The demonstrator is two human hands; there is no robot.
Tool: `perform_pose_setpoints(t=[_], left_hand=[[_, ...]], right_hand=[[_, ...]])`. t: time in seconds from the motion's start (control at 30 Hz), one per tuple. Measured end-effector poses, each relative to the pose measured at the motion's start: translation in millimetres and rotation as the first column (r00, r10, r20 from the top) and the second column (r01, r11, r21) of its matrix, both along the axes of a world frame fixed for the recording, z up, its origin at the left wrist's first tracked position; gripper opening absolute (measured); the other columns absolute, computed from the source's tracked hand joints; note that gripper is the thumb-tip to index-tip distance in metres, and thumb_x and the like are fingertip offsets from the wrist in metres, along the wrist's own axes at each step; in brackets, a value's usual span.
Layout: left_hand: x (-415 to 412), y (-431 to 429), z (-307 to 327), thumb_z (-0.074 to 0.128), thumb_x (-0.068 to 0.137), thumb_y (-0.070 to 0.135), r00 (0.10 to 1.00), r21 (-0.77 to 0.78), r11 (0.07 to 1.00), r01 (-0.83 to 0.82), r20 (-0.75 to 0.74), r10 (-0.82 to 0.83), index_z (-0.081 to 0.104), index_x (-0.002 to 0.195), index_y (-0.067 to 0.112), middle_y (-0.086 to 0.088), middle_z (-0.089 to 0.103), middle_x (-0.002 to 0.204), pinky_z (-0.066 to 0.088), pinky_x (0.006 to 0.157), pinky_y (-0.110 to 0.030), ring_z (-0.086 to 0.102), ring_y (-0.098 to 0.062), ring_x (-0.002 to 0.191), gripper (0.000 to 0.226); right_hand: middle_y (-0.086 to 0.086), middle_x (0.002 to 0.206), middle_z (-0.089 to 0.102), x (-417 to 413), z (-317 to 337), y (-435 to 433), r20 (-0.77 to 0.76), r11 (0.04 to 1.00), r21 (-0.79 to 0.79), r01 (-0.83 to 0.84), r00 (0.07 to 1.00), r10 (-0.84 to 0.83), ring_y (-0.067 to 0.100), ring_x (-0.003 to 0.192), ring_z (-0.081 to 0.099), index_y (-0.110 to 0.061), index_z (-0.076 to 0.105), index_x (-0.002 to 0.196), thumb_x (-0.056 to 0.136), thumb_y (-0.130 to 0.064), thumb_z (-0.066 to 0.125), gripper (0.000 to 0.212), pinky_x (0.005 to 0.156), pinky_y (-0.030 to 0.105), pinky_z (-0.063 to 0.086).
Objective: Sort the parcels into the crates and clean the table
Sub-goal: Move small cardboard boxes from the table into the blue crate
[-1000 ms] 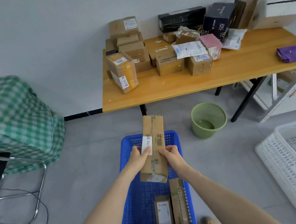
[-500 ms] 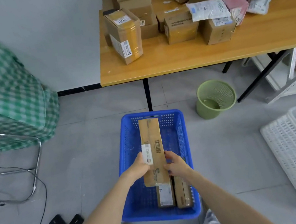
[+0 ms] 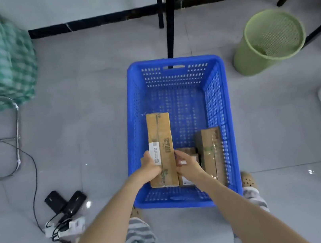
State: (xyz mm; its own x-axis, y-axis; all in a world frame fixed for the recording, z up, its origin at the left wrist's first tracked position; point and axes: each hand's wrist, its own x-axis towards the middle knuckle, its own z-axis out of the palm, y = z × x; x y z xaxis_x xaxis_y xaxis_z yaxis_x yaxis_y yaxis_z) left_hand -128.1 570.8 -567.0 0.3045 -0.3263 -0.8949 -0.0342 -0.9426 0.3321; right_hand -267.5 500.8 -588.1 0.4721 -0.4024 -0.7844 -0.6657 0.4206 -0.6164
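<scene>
Left hand (image 3: 152, 169), right hand (image 3: 187, 166) grip box (image 3: 159, 134), fingers curled on its sides. Best laid flat, clear of parcels (image 3: 212, 151) beyond right fingers.

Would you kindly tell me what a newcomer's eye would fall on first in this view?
The bright blue crate on the grey floor at centre frame draws the eye first. Inside it, the left hand and right hand hold a long cardboard parcel by its near end, with a second parcel and a smaller third parcel to its right. A pale green wastebasket stands at the upper right.
</scene>
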Motion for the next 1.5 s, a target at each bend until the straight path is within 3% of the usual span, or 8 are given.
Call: perform_pose_setpoints(t=[0.07, 0.27, 0.53, 0.7, 0.87, 1.0, 1.27, 1.5], left_hand=[[3, 4, -28, 0.050, 0.082, -0.009, 1.000, 0.020, 1.000, -0.012, 0.011, 0.012, 0.024, 0.137, 0.009, -0.009, 0.039, 0.118, 0.041, 0.077, -0.026, 0.043, -0.018, 0.100, 0.064], [5, 20, -119, 0.050, 0.080, -0.017, 0.971, 0.097, 0.967, -0.237, 0.030, 0.235, 0.024, 0.138, 0.010, -0.006, 0.050, 0.113, 0.043, 0.080, -0.030, 0.046, -0.020, 0.100, 0.069], [-7, 56, -214, 0.044, 0.086, -0.016, 0.936, 0.038, 0.942, -0.332, -0.109, 0.334, 0.024, 0.129, 0.013, -0.002, 0.047, 0.103, 0.047, 0.088, -0.034, 0.047, -0.018, 0.102, 0.056], [-13, 62, -253, 0.044, 0.086, -0.015, 0.903, 0.069, 0.901, -0.429, 0.000, 0.430, 0.031, 0.126, 0.005, -0.013, 0.052, 0.107, 0.044, 0.067, -0.018, 0.048, -0.016, 0.090, 0.047], [-10, 64, -295, 0.049, 0.083, -0.012, 0.955, 0.130, 0.946, -0.297, 0.028, 0.296, 0.021, 0.143, 0.009, -0.013, 0.035, 0.140, 0.037, 0.093, -0.030, 0.038, -0.027, 0.128, 0.070], [-12, 63, -316, 0.044, 0.092, 0.002, 0.992, 0.275, 0.954, -0.124, 0.030, 0.120, -0.013, 0.149, 0.014, -0.009, -0.010, 0.158, 0.008, 0.119, -0.037, -0.002, -0.024, 0.146, 0.081], [-29, 82, -324, 0.034, 0.100, 0.017, 0.992, 0.366, 0.930, -0.035, -0.103, 0.079, 0.028, 0.143, -0.003, -0.021, 0.031, 0.148, 0.027, 0.113, -0.035, 0.035, -0.031, 0.135, 0.048], [-22, 69, -292, 0.035, 0.098, 0.010, 0.985, 0.299, 0.953, -0.057, -0.140, 0.103, 0.010, 0.151, 0.010, -0.009, 0.017, 0.156, 0.024, 0.113, -0.030, 0.025, -0.023, 0.141, 0.059]], right_hand=[[-0.008, 0.086, 0.058, 5, -25, 8, 0.000, 0.998, 0.041, 0.037, 0.999, -0.037, 0.011, 0.079, 0.058, -0.024, 0.054, 0.121, 0.089, 0.009, 0.052, 0.046, 0.068, 0.020, 0.053], [-0.013, 0.113, 0.066, 14, -128, 36, 0.009, 0.993, 0.121, 0.003, 1.000, -0.004, 0.016, 0.105, 0.063, -0.035, 0.058, 0.124, 0.073, -0.032, 0.060, 0.051, 0.091, 0.045, 0.053], [-0.005, 0.115, 0.064, 10, -206, 66, -0.066, 0.950, 0.289, 0.120, 0.992, -0.105, 0.024, 0.105, 0.064, -0.027, 0.046, 0.138, 0.089, 0.002, 0.054, 0.058, 0.092, 0.050, 0.052], [0.004, 0.134, 0.051, 17, -245, 85, -0.128, 0.946, 0.304, 0.110, 0.989, -0.074, 0.019, 0.110, 0.058, -0.033, 0.034, 0.146, 0.089, -0.005, 0.053, 0.066, 0.091, 0.039, 0.054], [-0.006, 0.135, 0.051, 28, -279, 95, -0.113, 0.927, 0.359, 0.109, 0.991, -0.073, 0.014, 0.117, 0.053, -0.035, 0.030, 0.144, 0.093, 0.000, 0.046, 0.064, 0.097, 0.029, 0.047], [-0.003, 0.160, 0.009, 41, -291, 102, -0.136, 0.929, 0.369, -0.012, 0.988, 0.067, 0.020, 0.146, 0.015, -0.031, 0.013, 0.151, 0.091, 0.001, 0.043, 0.075, 0.117, 0.036, 0.023], [0.008, 0.127, 0.056, 39, -305, 126, -0.245, 0.862, 0.412, -0.295, 0.876, 0.416, 0.012, 0.081, 0.056, -0.016, 0.018, 0.152, 0.099, -0.013, 0.037, 0.057, 0.060, 0.024, 0.045], [0.008, 0.147, 0.037, 42, -278, 119, -0.315, 0.951, 0.278, -0.137, 0.922, 0.225, 0.028, 0.127, 0.046, -0.019, 0.016, 0.150, 0.095, -0.012, 0.044, 0.062, 0.086, 0.033, 0.045]])
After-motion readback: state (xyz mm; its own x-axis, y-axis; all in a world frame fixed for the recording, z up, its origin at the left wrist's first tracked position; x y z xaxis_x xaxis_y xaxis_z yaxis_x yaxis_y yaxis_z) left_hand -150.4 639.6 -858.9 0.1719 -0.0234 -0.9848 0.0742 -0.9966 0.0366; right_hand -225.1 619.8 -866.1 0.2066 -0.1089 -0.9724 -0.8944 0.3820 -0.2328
